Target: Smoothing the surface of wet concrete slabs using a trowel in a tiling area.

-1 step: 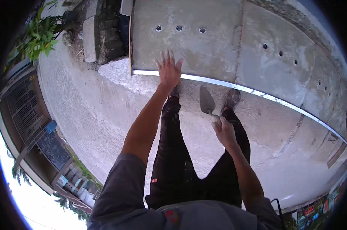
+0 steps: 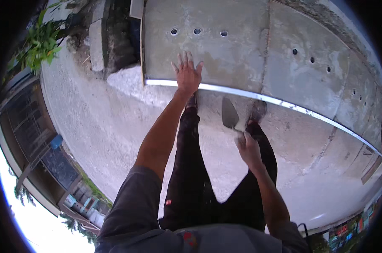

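Slab (image 2: 237, 59) grey, blotched paler; strip (image 2: 237, 90) silvery white; trowel (image 2: 229, 115) dull grey; trousers (image 2: 188, 168) black; leaves (image 2: 41, 46) green.

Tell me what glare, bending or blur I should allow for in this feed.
Head view: the shiny strip catches glare and bows under the lens; head view: the sky at lower left is washed out to white; head view: the right shoe looks blurred, the trowel a little soft; head view: corners are black.

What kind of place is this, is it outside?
Yes, it looks outdoors, perhaps a small building site beside a street: there's a grey concrete slab with round holes, a trowel in the right hand, and a leafy green plant beside the pavement.
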The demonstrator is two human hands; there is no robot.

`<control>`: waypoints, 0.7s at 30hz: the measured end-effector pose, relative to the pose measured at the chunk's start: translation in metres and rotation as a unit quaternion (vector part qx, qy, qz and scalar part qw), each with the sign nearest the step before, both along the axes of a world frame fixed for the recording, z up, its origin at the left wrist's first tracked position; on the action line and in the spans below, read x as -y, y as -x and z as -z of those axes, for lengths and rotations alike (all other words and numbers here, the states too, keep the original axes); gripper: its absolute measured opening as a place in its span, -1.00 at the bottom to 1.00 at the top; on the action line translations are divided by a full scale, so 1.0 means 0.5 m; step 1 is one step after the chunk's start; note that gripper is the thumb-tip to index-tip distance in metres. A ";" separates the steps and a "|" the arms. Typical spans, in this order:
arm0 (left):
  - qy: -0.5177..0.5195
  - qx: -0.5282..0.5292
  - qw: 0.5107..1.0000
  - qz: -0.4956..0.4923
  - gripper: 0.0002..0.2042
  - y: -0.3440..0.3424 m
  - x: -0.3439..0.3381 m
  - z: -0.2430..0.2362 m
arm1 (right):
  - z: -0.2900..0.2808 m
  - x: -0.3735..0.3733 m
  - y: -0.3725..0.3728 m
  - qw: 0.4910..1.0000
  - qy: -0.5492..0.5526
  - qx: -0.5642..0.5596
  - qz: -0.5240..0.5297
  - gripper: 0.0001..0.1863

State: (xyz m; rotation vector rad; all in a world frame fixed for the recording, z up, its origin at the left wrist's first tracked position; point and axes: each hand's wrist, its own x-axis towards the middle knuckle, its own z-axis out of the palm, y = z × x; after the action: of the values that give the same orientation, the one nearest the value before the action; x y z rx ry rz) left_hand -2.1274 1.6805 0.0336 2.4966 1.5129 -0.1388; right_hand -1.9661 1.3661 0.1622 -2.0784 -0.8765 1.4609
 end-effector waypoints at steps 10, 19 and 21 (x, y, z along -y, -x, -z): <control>-0.057 0.043 0.993 0.094 -0.19 -0.092 -0.227 0.355 | 0.086 -0.059 0.185 0.988 0.092 -0.070 0.101 -0.80; -0.054 0.006 0.990 0.133 -0.15 -0.100 -0.272 0.432 | 0.111 -0.102 0.196 0.981 0.140 -0.093 0.100 -0.84; -0.054 0.009 0.990 0.131 -0.14 -0.097 -0.274 0.439 | 0.115 -0.101 0.199 0.980 0.142 -0.090 0.104 -0.84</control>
State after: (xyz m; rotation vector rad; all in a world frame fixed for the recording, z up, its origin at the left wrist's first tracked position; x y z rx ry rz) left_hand -2.0788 1.8174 -0.1860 2.7652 1.2101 -0.0766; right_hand -2.0657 1.4166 0.1044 -2.1153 -0.3850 1.7044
